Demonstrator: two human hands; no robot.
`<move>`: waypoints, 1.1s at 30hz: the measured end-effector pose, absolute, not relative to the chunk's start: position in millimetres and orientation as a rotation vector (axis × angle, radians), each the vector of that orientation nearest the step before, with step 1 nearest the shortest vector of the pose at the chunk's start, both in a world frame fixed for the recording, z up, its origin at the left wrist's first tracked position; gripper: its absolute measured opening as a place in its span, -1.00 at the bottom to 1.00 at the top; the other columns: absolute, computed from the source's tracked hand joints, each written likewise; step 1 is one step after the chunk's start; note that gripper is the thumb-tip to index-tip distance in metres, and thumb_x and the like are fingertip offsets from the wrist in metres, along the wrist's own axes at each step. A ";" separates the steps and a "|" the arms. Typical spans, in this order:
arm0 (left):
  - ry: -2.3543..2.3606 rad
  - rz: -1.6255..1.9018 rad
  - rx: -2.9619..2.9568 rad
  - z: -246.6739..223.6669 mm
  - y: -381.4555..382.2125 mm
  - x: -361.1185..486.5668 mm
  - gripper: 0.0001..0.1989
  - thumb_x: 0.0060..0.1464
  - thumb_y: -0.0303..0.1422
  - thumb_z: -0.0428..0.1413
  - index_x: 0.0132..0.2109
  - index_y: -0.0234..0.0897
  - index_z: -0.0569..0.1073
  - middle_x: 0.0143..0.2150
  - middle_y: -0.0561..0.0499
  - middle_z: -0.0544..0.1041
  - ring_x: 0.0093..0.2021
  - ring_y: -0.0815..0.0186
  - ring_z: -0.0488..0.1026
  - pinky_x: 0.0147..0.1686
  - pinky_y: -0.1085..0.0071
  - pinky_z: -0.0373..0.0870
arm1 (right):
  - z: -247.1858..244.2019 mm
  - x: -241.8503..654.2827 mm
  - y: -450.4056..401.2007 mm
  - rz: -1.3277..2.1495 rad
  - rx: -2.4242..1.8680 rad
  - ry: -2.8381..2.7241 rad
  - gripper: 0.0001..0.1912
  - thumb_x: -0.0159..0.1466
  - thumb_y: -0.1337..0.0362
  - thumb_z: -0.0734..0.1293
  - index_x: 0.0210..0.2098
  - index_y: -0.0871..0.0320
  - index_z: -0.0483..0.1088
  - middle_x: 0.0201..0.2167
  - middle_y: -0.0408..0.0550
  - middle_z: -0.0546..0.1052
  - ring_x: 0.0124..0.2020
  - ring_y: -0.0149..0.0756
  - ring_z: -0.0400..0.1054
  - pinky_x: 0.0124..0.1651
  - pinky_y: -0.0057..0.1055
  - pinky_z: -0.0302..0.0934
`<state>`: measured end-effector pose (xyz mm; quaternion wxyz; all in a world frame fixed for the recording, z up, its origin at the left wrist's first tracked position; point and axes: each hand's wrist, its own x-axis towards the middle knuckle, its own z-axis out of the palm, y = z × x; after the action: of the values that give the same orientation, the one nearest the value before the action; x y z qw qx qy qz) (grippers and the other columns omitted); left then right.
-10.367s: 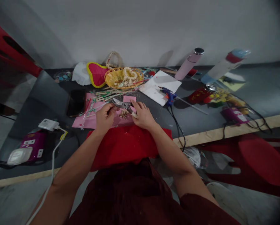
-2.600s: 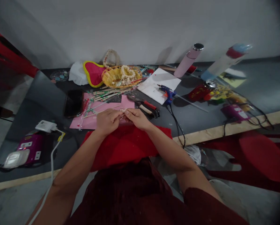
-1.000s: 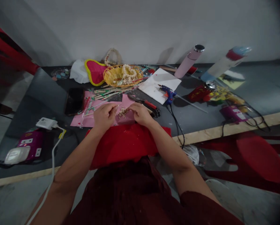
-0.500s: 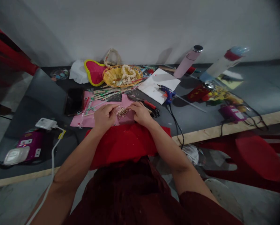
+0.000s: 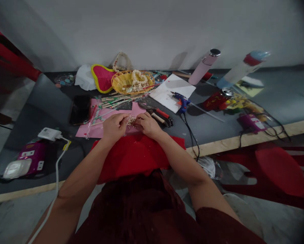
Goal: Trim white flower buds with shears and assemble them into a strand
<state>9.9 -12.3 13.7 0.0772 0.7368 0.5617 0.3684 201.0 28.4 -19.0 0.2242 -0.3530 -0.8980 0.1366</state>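
Counts on the grey worktop — one of most things, two of a few

Two hands, left hand (image 5: 114,126) and right hand (image 5: 147,124), meet on one small beige bead cluster (image 5: 131,120). One yellow basket (image 5: 118,84), one pink sheet (image 5: 101,128), one red cloth (image 5: 134,156), one black phone (image 5: 80,109), one blue glue gun (image 5: 182,100), one pair of red-handled cutters (image 5: 158,115) — and two bottles, a pink bottle (image 5: 204,66) and a white bottle (image 5: 240,71). Two purple devices (one at each end): (image 5: 30,159), (image 5: 251,122). The green sticks (image 5: 118,100) are too bundled to count.

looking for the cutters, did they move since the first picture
Yes. The cutters left the hands and now lie on the table, right of the right hand, beside the glue gun.
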 end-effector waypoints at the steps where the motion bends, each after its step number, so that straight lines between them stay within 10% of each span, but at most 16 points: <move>1: 1.682 1.100 2.212 13.6 -12.3 9.9 -0.71 0.21 -0.24 -0.02 -0.17 -0.25 0.55 -0.27 -0.05 0.62 -0.26 0.28 0.51 -0.24 0.40 0.38 | -18.6 201.2 28.4 0.360 -0.982 -2.488 -0.78 0.31 0.28 0.25 -0.13 0.11 0.52 -0.12 0.04 0.44 -0.10 -0.19 0.19 0.01 -0.23 0.17; 33: 1.557 0.961 2.268 9.6 -10.9 16.1 -0.77 0.20 -0.31 0.00 -0.12 -0.20 0.54 -0.18 -0.04 0.62 -0.18 0.25 0.53 -0.17 0.35 0.40 | -11.3 189.3 19.3 0.390 -0.880 -2.252 -0.73 0.19 0.50 0.11 -0.18 0.15 0.27 -0.11 0.11 0.40 0.00 -0.16 0.21 0.11 -0.15 0.09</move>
<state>16.1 -10.9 9.6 0.1137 0.7732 0.5309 0.3276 189.3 19.3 -11.3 0.3395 -0.3380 -0.8649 0.1496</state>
